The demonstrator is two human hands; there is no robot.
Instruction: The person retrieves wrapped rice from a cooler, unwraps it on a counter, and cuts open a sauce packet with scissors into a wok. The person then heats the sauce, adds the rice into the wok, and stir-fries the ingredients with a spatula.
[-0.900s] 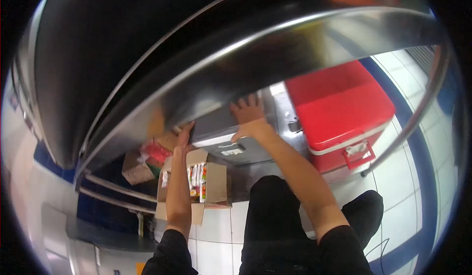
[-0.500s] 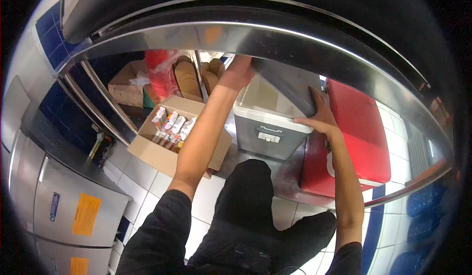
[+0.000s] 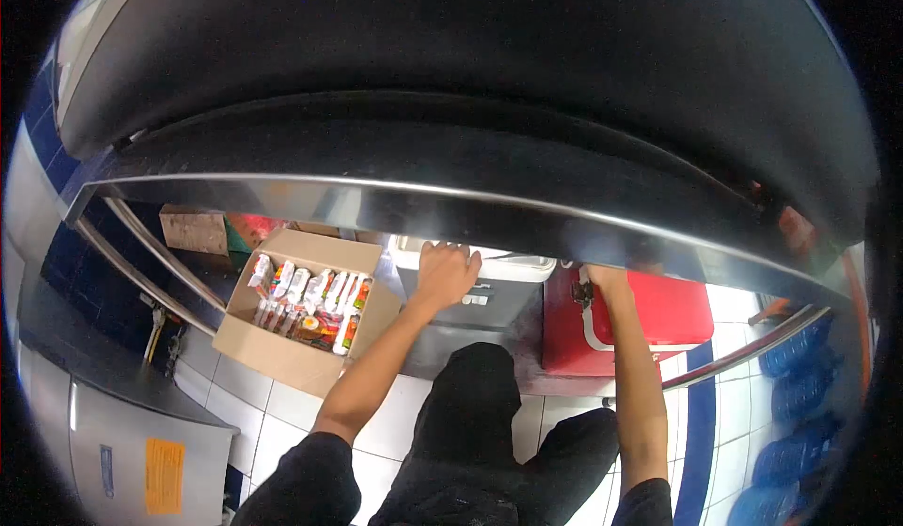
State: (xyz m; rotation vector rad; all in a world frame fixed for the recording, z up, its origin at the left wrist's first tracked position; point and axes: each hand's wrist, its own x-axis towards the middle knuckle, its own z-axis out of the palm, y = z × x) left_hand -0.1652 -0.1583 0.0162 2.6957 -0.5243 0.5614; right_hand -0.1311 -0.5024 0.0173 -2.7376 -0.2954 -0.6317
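Observation:
Under the steel table stands a grey cooler box point(image 3: 475, 310) with a pale rim, its upper part hidden by the table edge. My left hand point(image 3: 447, 274) rests at its front rim, the fingers curled over the edge. My right hand point(image 3: 607, 279) is at the left end of a red cooler box point(image 3: 658, 310), close to its metal latch. The table edge hides its fingers, so what they hold does not show. A dark strip, perhaps the grey lid's edge, shows along the grey cooler's opening.
An open cardboard box point(image 3: 273, 361) of small wrapped packs stands left of the grey cooler. The table's steel edge point(image 3: 451, 208) crosses above both hands. Blue water bottles point(image 3: 800, 394) stand at right, and a steel cabinet point(image 3: 132, 451) at lower left.
My view has tipped, so the table edge sits lower. My left hand has come back from under the table to the grey cooler's front rim. The grey lid is now mostly hidden.

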